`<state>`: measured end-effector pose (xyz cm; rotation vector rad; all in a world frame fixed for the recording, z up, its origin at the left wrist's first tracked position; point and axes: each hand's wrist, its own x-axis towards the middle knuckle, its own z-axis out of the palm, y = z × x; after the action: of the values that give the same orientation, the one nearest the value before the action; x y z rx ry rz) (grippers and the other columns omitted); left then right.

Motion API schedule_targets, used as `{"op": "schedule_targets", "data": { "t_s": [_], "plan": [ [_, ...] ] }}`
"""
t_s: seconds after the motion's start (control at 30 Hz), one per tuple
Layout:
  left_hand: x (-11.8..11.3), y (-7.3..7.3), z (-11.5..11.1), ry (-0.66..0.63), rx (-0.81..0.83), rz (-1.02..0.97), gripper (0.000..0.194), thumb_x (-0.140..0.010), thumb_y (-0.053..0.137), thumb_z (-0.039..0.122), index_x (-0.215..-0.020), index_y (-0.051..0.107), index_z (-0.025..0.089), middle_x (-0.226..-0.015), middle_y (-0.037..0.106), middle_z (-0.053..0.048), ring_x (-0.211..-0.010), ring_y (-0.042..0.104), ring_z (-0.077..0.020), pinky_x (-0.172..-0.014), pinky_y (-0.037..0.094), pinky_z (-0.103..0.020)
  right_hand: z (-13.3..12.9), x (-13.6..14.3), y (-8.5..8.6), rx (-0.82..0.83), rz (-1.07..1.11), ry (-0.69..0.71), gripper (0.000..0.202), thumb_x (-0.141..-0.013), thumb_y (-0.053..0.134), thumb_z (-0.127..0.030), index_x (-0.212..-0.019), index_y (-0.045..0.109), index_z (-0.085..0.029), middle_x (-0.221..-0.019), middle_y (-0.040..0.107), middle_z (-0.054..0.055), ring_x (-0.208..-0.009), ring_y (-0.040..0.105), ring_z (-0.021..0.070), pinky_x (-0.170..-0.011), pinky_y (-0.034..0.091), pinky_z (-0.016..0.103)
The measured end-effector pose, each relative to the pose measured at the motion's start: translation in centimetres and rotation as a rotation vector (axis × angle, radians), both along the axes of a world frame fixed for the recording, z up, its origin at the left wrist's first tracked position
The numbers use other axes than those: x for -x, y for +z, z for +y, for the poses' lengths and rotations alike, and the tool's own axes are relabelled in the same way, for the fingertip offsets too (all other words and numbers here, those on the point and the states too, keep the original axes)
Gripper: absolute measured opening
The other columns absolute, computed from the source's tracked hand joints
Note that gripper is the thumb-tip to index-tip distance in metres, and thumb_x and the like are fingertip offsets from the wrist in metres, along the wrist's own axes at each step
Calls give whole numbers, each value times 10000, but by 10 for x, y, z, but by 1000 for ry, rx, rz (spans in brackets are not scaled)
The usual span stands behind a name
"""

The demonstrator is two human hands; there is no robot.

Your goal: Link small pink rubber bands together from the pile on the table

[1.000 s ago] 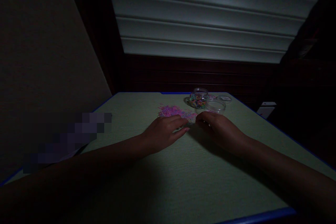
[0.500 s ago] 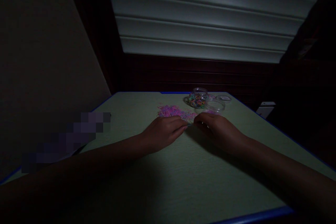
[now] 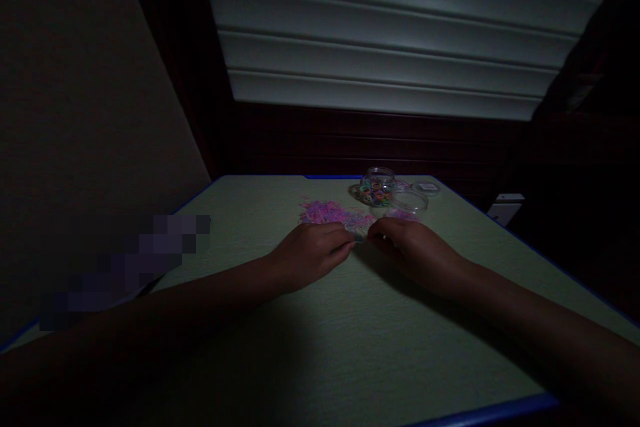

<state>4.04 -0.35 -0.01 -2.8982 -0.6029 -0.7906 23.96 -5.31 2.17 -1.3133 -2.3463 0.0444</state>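
One small, blurry strip (image 3: 359,239) is pinched in the left hand (image 3: 310,253), just nearer than the pile of pink and purple bands (image 3: 325,212). Right of the pile, the right hand (image 3: 423,250) curls its fingers, hold unclear. Beyond the pile, rightward, the table (image 3: 320,360) bears a jar of bands (image 3: 379,190) and a clear tub (image 3: 410,201).

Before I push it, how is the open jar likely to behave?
The jar looks smooth and clear, so it may be slippery. Its round body could roll if tipped, and with no lid on, the colorful bands might spill.
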Motion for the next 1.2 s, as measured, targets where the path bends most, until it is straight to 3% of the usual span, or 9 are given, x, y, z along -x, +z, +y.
{"op": "schedule_targets", "data": {
  "t_s": [0.4,0.8,0.93,1.2],
  "plan": [
    [0,0,-1,-3,-1,-25,208,-853,389,228,-914,569,143,-794,595,-30,-733,551,-103,-656,428,-216,0,-2,0,23,101,-77,193,-816,433,-254,-954,537,-169,-726,598,33,-589,508,110,-531,340,215],
    [0,0,0,9,13,-3,202,-858,384,231,-923,556,146,-808,583,-27,-748,536,-109,-661,414,-217,-4,2,3,106,184,-8,232,-834,411,-335,-848,565,-162,-715,597,22,-591,513,102,-525,345,214],
    [0,-1,0,14,15,0,192,-857,387,233,-902,554,150,-790,577,-21,-733,534,-105,-647,404,-210,-3,2,1,130,155,38,173,-787,491,-304,-820,576,-157,-691,589,13,-574,504,95,-513,339,205],
    [0,0,0,14,26,13,196,-857,383,236,-890,557,152,-790,578,-19,-741,536,-102,-660,404,-203,-1,0,0,75,129,75,138,-784,474,-194,-793,606,-154,-715,595,19,-600,499,92,-549,345,199]
  ]
}}
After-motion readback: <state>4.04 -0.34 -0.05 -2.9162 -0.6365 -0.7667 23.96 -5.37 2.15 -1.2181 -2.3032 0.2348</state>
